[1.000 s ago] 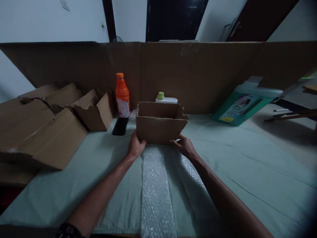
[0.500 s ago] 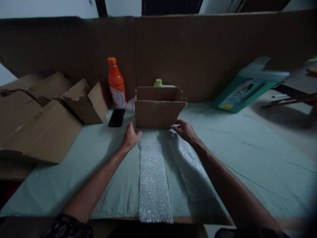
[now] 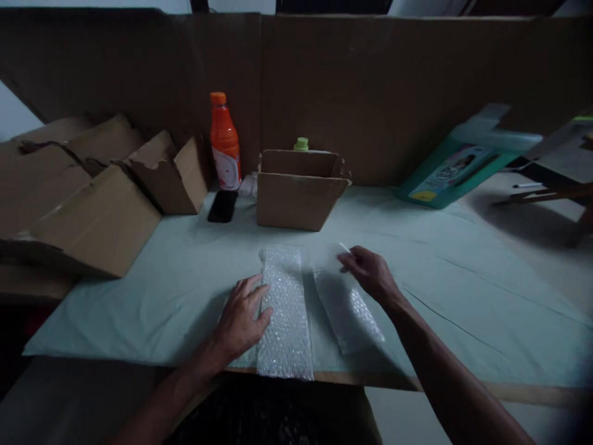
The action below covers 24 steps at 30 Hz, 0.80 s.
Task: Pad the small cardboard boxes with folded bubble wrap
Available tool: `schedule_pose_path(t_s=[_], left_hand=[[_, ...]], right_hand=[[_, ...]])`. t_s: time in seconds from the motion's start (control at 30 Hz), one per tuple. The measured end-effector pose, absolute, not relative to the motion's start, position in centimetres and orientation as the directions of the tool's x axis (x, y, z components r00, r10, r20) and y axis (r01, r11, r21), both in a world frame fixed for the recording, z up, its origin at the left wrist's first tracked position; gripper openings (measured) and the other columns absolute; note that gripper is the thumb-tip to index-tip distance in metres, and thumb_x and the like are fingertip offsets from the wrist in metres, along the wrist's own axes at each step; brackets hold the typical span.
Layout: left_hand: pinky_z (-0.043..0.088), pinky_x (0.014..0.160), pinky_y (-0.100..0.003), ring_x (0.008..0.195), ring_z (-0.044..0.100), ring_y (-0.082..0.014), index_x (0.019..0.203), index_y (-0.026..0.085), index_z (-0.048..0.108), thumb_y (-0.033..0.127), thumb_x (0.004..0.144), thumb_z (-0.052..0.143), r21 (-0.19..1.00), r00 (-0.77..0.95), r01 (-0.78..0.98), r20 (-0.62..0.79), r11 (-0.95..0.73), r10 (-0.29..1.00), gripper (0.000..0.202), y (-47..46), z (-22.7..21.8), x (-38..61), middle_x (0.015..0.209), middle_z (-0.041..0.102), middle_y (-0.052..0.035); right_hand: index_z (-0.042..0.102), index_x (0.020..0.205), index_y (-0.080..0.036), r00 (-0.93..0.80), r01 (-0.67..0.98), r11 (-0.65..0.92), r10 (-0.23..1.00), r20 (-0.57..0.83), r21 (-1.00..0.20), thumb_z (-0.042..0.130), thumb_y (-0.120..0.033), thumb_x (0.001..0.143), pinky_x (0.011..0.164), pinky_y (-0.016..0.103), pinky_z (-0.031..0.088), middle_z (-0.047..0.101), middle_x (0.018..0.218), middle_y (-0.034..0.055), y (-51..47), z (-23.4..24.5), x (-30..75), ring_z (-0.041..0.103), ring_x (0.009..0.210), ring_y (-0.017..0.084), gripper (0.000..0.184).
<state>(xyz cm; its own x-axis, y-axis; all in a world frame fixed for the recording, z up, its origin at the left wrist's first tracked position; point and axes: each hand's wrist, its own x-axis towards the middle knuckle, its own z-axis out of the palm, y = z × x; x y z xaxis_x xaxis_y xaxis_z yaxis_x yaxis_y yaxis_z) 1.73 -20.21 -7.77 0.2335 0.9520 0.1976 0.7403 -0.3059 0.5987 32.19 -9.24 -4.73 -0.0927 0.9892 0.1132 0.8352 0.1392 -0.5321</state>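
Both hands (image 3: 243, 318) (image 3: 368, 269) knuckles-up at bubble wrap (image 3: 288, 327)

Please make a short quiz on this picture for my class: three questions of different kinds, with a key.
1. What colour is the cap showing behind the middle box? A red; B green; C black.
2. True or false: the phone lies in front of the orange bottle.
3. Fill in: the left hand is at the edge of a strip of ____.

Key: 1 B; 2 true; 3 bubble wrap.
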Motion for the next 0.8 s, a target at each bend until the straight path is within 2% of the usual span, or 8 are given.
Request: schedule_pose_path(t_s=[0.07, 0.17, 0.23, 0.43, 0.6, 0.67, 0.73, 0.8], left_hand=[[0.043, 0.111, -0.052, 0.132, 0.049, -0.033, 0.128, 0.015, 0.064, 0.028, 0.081, 0.069, 0.567, 0.363, 0.737, 0.128, -0.369, 0.923, 0.049, -22.2, -7.1, 1.9, 0.14, 0.056, -0.017], [0.037, 0.115, -0.057, 0.141, 0.04, -0.0366, 0.134, 0.02, 0.059, 0.042, 0.073, 0.08, 0.516, 0.554, 0.706, 0.026, -0.485, 0.832, 0.068, -25.0, -6.8, 2.1, 0.149, 0.049, -0.0158], [0.033, 0.117, -0.059, 0.142, 0.038, -0.0361, 0.134, 0.022, 0.058, 0.043, 0.075, 0.08, 0.478, 0.606, 0.694, 0.015, -0.538, 0.795, 0.066, -26.1, -7.1, 2.2, 0.151, 0.047, -0.0152], [0.039, 0.112, -0.049, 0.127, 0.052, -0.0264, 0.105, 0.024, 0.067, 0.016, 0.081, 0.069, 0.544, 0.571, 0.633, 0.152, -0.551, 0.807, 0.025, -25.5, -8.3, 1.9, 0.13, 0.063, -0.0066], [0.045, 0.104, -0.049, 0.116, 0.058, -0.0267, 0.096, 0.021, 0.068, 0.002, 0.073, 0.061, 0.584, 0.54, 0.588, 0.233, -0.56, 0.809, 0.031, -24.8, -8.6, 1.8, 0.117, 0.067, -0.0074], [0.05, 0.098, -0.043, 0.107, 0.062, -0.024, 0.09, 0.021, 0.069, 0.006, 0.079, 0.057, 0.702, 0.433, 0.512, 0.286, -0.494, 0.855, 0.021, -24.4, -8.2, 1.2, 0.108, 0.07, -0.0066], [0.053, 0.09, -0.036, 0.098, 0.065, -0.0206, 0.092, 0.02, 0.069, 0.016, 0.088, 0.055, 0.859, 0.173, 0.395, 0.279, -0.326, 0.945, 0.016, -23.7, -7.4, -0.1, 0.103, 0.07, -0.0058], [0.054, 0.083, -0.031, 0.089, 0.066, -0.0181, 0.097, 0.019, 0.069, 0.03, 0.092, 0.057, 0.955, -0.123, 0.255, 0.187, -0.151, 0.975, 0.016, -22.7, -6.2, -1.9, 0.096, 0.07, -0.0039]], right_hand=[[0.064, 0.081, -0.018, -0.063, 0.776, 0.122, 0.991, 0.115, -0.619, 0.054, -0.044, 0.089, 0.057, 0.026, 0.047, 0.071, 0.064, 0.005, -9.0, -3.8, 31.6, 0.066, 0.058, 0.018, 0.029], [0.063, 0.081, -0.017, 0.009, 0.742, 0.055, 0.996, 0.093, -0.669, 0.056, -0.037, 0.086, 0.057, 0.026, 0.046, 0.071, 0.068, 0.0057, -7.5, -3.8, 30.6, 0.066, 0.058, 0.017, 0.022], [0.065, 0.09, -0.015, 0.046, 0.756, 0.004, 0.997, 0.059, -0.655, 0.058, -0.033, 0.084, 0.057, 0.027, 0.047, 0.071, 0.073, 0.0067, -6.4, -4.6, 30.1, 0.065, 0.059, 0.017, 0.02], [0.063, 0.122, -0.013, 0.057, 0.803, -0.033, 0.998, 0.022, -0.596, 0.072, -0.029, 0.075, 0.065, 0.028, 0.049, 0.072, 0.081, 0.0065, -6.5, -6.9, 30.8, 0.066, 0.069, 0.019, 0.051], [0.059, 0.131, -0.011, 0.045, 0.825, -0.031, 0.999, 0.011, -0.564, 0.069, -0.028, 0.076, 0.064, 0.029, 0.048, 0.07, 0.078, 0.0047, -8.3, -6.7, 31.8, 0.065, 0.068, 0.02, 0.058], [0.057, 0.133, -0.01, 0.038, 0.828, -0.026, 0.999, 0.01, -0.56, 0.068, -0.027, 0.077, 0.065, 0.029, 0.049, 0.07, 0.076, 0.0039, -8.8, -6.6, 31.6, 0.065, 0.068, 0.019, 0.06], [0.055, 0.134, -0.01, 0.025, 0.826, -0.016, 1.0, 0.009, -0.564, 0.067, -0.025, 0.077, 0.066, 0.028, 0.049, 0.07, 0.076, 0.0031, -9.0, -6.8, 30.9, 0.065, 0.068, 0.019, 0.061], [0.053, 0.136, -0.011, 0.002, 0.817, 0.002, 1.0, 0.007, -0.576, 0.066, -0.024, 0.077, 0.065, 0.027, 0.049, 0.07, 0.076, 0.0022, -8.9, -7.1, 29.5, 0.064, 0.067, 0.017, 0.061]])
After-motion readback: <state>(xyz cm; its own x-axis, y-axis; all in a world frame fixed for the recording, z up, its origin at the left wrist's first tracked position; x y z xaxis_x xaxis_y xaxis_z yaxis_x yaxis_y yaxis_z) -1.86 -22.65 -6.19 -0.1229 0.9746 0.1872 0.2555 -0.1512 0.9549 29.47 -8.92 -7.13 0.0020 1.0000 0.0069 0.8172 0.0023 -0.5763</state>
